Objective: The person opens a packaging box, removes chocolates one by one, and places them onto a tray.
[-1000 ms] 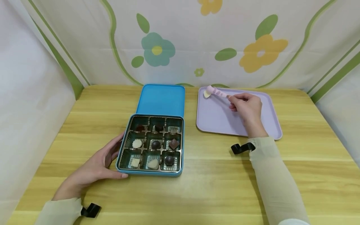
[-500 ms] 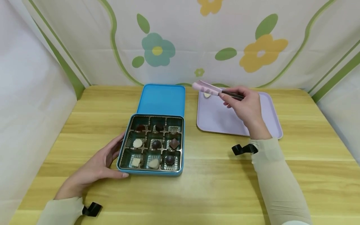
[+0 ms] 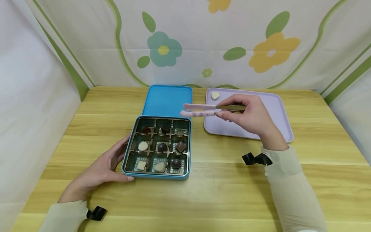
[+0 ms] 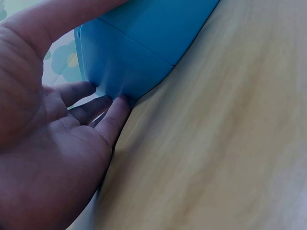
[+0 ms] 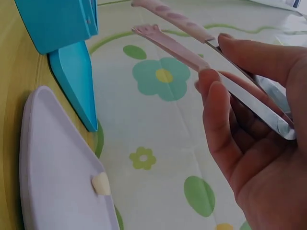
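A blue tin (image 3: 156, 176) with a divided insert sits left of the middle, holding dark and white chocolates in its compartments; the far right compartment shows bare plastic. My left hand (image 3: 99, 167) rests at its near left corner, fingertips against the left side and thumb along the front. In the left wrist view those fingers are fairly straight on the tin's wall. My right hand (image 3: 249, 114) pinches small tongs (image 3: 200, 110), pink-tipped with metal arms, held above the table by the tray. Their tips stand apart with nothing between them. A white chocolate (image 3: 215, 95) lies on the lilac tray (image 3: 246, 129).
The tin's blue lid (image 3: 168, 100) extends behind it, toward the back of the wooden table (image 3: 214, 193). A flowered cloth (image 3: 191, 48) hangs along the back edge, with white cloth at both sides.
The tongs have let go of the white chocolate on the tray, and their tips have spread. My right hand has carried them left and nearer, toward the tin. The left hand stays put.
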Action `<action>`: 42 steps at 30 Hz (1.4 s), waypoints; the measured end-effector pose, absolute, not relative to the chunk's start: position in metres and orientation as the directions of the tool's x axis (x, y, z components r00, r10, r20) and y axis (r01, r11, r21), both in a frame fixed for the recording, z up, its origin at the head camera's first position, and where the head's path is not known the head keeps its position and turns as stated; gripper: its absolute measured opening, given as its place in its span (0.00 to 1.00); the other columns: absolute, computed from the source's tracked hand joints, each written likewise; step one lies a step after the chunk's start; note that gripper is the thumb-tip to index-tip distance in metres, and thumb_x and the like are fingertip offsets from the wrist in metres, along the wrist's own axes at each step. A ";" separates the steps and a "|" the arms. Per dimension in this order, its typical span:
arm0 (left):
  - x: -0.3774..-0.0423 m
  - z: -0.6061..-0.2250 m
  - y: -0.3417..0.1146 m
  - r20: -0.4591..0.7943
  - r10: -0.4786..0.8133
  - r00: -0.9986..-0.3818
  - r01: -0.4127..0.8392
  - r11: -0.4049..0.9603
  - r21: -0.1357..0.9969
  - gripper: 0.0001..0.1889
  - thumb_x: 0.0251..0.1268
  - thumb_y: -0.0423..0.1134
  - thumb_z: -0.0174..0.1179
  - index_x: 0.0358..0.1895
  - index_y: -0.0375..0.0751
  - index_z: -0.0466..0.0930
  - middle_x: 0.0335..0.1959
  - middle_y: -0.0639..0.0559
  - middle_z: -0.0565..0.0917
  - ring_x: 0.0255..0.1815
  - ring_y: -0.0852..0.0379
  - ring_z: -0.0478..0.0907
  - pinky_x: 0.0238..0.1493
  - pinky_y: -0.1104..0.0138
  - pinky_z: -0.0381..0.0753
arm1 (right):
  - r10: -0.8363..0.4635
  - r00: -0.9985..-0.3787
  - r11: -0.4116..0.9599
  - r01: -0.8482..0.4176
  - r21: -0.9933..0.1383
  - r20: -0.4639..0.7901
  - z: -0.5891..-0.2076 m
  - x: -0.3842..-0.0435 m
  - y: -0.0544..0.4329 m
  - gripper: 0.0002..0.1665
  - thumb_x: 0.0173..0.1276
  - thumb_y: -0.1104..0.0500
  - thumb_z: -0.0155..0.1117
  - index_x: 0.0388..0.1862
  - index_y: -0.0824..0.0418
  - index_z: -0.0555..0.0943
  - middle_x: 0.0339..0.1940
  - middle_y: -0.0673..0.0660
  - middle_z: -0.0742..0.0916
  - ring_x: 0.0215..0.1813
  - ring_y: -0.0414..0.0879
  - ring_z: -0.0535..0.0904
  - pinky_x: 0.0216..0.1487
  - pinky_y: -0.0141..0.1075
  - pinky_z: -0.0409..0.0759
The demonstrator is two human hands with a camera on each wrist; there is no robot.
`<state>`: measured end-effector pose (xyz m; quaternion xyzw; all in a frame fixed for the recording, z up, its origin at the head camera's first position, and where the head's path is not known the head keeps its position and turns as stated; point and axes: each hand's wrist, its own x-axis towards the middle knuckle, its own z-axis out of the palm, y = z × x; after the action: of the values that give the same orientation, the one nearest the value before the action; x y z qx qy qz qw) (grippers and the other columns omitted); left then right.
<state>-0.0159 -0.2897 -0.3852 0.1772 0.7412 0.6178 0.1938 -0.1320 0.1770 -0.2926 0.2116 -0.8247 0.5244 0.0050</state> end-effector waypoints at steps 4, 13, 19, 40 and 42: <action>-0.016 -0.386 -0.291 -0.064 0.504 -0.861 0.027 0.171 0.985 0.67 0.55 0.21 0.78 0.91 0.53 0.40 0.91 0.37 0.44 0.80 0.74 0.64 0.73 0.82 0.69 | -0.419 -0.871 0.375 -0.422 -0.825 0.255 -0.291 -0.125 0.174 0.11 0.63 0.65 0.83 0.43 0.56 0.93 0.35 0.49 0.92 0.32 0.41 0.85 0.34 0.28 0.85; -0.014 -0.389 -0.293 -0.066 0.488 -0.871 0.024 0.176 0.984 0.67 0.54 0.21 0.78 0.91 0.53 0.40 0.90 0.36 0.45 0.79 0.74 0.65 0.73 0.82 0.69 | -0.532 -0.812 0.409 -0.495 -0.767 0.240 -0.298 -0.126 0.173 0.11 0.63 0.62 0.84 0.42 0.50 0.94 0.33 0.45 0.92 0.32 0.41 0.82 0.31 0.32 0.81; -0.013 -0.387 -0.293 -0.085 0.473 -0.877 0.005 0.185 0.983 0.67 0.55 0.22 0.78 0.91 0.54 0.41 0.90 0.37 0.47 0.78 0.72 0.67 0.71 0.81 0.71 | -0.585 -0.779 0.372 -0.504 -0.779 0.225 -0.303 -0.130 0.172 0.11 0.62 0.62 0.84 0.42 0.52 0.95 0.33 0.45 0.92 0.32 0.41 0.81 0.33 0.32 0.79; -0.017 -0.387 -0.293 -0.094 0.478 -0.873 0.007 0.205 0.979 0.67 0.55 0.23 0.79 0.91 0.56 0.40 0.91 0.37 0.45 0.79 0.75 0.63 0.72 0.82 0.69 | -0.708 -0.650 0.457 -0.719 -0.524 0.275 -0.284 -0.094 0.116 0.08 0.60 0.63 0.84 0.38 0.56 0.94 0.34 0.47 0.90 0.33 0.34 0.86 0.37 0.32 0.88; -0.017 -0.387 -0.293 -0.092 0.478 -0.873 0.007 0.202 0.979 0.68 0.55 0.22 0.78 0.91 0.56 0.40 0.91 0.38 0.45 0.79 0.75 0.63 0.72 0.82 0.69 | -0.719 -0.645 0.473 -0.728 -0.497 0.260 -0.283 -0.091 0.111 0.08 0.60 0.61 0.84 0.38 0.56 0.93 0.35 0.48 0.90 0.34 0.34 0.85 0.38 0.32 0.87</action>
<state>-0.0167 -0.2933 -0.3874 0.1618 0.7510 0.6105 0.1929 -0.0914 0.1111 -0.2834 0.4215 -0.8581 0.2932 0.0075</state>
